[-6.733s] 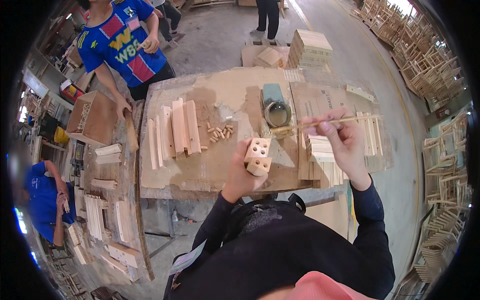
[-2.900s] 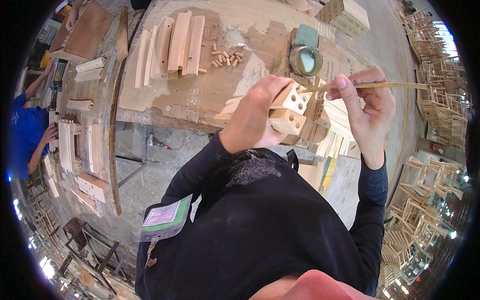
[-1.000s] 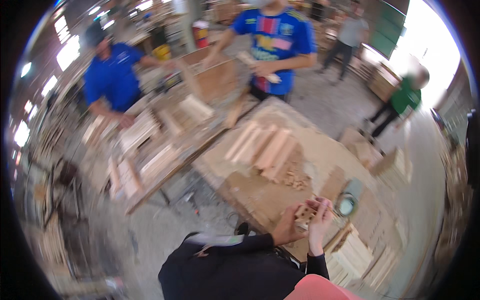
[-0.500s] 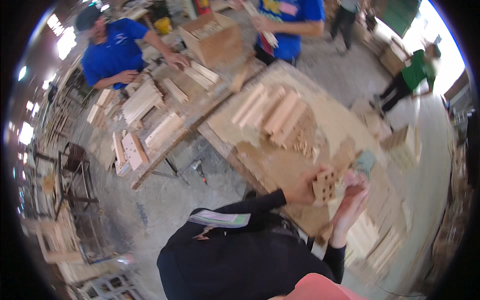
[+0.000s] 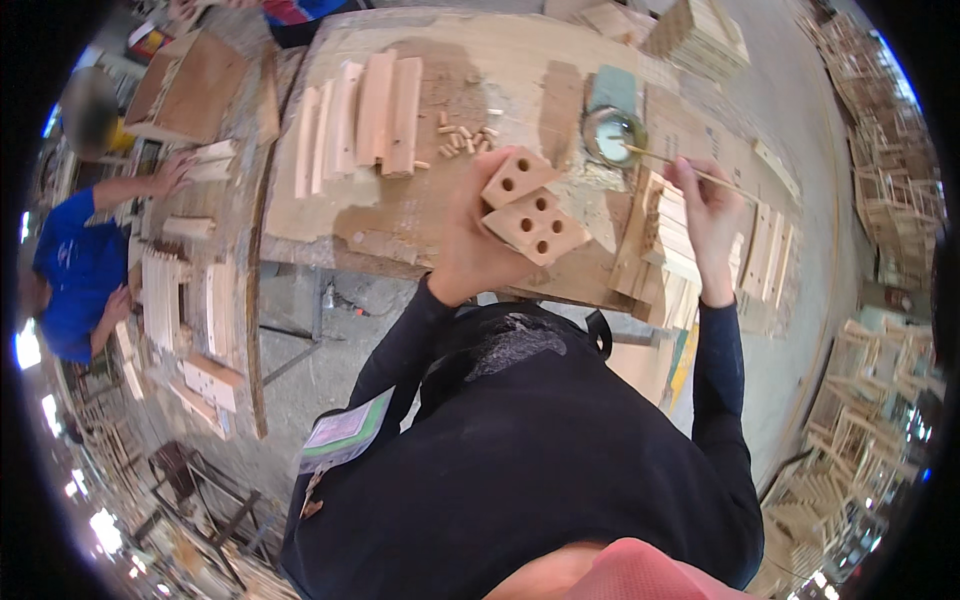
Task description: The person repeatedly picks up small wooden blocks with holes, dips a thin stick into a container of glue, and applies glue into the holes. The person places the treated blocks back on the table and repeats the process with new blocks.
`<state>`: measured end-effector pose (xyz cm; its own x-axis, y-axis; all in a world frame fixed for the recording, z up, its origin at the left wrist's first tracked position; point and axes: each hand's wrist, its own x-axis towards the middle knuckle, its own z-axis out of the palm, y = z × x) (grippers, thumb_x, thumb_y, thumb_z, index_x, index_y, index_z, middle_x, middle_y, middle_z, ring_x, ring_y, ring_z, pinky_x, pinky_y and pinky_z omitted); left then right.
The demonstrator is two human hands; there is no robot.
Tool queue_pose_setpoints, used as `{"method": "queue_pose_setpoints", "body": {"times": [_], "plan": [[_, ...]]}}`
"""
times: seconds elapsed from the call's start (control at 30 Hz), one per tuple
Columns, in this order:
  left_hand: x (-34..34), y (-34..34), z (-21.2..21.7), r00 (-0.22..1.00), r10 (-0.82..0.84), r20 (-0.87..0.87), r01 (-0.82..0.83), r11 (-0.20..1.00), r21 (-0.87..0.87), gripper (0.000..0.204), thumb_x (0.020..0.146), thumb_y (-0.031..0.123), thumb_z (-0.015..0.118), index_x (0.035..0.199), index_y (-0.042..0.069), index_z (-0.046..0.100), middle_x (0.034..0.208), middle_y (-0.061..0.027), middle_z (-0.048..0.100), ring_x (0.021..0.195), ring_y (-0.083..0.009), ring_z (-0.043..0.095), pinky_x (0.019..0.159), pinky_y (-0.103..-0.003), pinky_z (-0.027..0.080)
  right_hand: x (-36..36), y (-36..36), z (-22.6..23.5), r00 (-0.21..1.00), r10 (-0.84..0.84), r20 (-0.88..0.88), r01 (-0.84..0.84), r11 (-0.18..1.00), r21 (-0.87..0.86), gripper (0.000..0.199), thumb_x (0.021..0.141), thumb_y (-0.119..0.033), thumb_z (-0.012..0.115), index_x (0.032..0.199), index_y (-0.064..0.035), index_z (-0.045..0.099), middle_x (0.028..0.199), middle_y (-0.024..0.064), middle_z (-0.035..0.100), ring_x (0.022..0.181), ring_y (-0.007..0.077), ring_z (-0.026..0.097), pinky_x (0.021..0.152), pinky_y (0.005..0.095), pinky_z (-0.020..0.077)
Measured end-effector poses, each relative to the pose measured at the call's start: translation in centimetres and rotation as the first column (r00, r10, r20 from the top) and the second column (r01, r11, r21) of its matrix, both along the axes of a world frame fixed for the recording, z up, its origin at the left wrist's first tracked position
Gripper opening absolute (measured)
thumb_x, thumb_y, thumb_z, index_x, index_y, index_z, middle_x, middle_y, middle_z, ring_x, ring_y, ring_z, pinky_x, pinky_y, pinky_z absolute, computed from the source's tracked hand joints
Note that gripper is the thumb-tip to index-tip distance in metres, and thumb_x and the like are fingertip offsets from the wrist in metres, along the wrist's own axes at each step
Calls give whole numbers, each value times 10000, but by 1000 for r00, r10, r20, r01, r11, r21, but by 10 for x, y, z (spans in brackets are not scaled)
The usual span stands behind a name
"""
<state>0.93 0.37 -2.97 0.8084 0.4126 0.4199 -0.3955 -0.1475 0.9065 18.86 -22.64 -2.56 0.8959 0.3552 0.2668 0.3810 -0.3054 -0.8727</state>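
Observation:
My left hand [image 5: 465,245] is wrapped round several light wooden pieces [image 5: 522,222], their ends turned upward and showing drilled round holes. To the right, my right hand [image 5: 708,215] pinches a thin wooden stick [image 5: 655,155]. The stick's far tip reaches into a round jar [image 5: 590,140] holding something white and wet, like glue. Just behind the jar lies a blue-green object [image 5: 612,88], its kind unclear. Small wooden dowels [image 5: 465,138] lie scattered beyond my left hand, beside a row of wooden rails [image 5: 378,110].
My worktable [image 5: 310,215] bears cardboard and stains. More wooden strips [image 5: 765,245] are stacked beside my right forearm. Farther right, a bundle of wood [image 5: 700,40] stands past the table edge. At the left, a person in blue [image 5: 80,255] works at another bench [image 5: 245,330].
The view has swung round, putting the table straight ahead. My right hand, earlier close by the drilled pieces, is now apart from them with the stick in the jar. My left hand keeps its hold.

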Motion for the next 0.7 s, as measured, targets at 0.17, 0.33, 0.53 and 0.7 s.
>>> {"method": "queue_pose_setpoints", "body": {"times": [0.17, 0.33, 0.53, 0.7], "plan": [[-2, 5, 2, 993, -17, -119, 35, 988, 153, 849, 595, 130, 897, 1300, 70, 428, 1136, -48, 577, 977, -124, 592, 841, -300, 523, -4, 10, 1, 985, 13, 173, 23, 978, -205, 155, 930, -125, 688, 954, 26, 714, 862, 81, 747, 766, 149, 736, 681, 238, 551], [2, 10, 0, 989, 98, -106, -66, 960, 274, 801, 586, 156, 900, 1252, 66, 465, 1019, -53, 609, 883, -130, 619, 788, -295, 529, -3, 10, -8, 984, 40, 171, 8, 964, -267, 148, 926, -131, 694, 927, 16, 709, 869, 87, 747, 753, 182, 743, 657, 270, 553], [-1, 13, 3, 970, 131, -206, -83, 971, 225, 784, 559, 137, 892, 1234, 53, 502, 1041, -96, 630, 942, -217, 637, 828, -343, 512, -13, 13, -22, 988, 68, 141, -47, 988, -147, 165, 934, -137, 690, 934, 27, 695, 845, 80, 728, 788, 148, 729, 667, 253, 537], [8, 21, -2, 988, 68, -136, -40, 979, 198, 769, 606, 157, 875, 1272, 84, 496, 1103, -108, 639, 1025, -232, 641, 899, -359, 503, 12, 25, -19, 997, 63, -46, -58, 992, 113, 195, 970, -172, 658, 976, 19, 690, 907, 74, 723, 911, 148, 707, 736, 240, 533]]}}
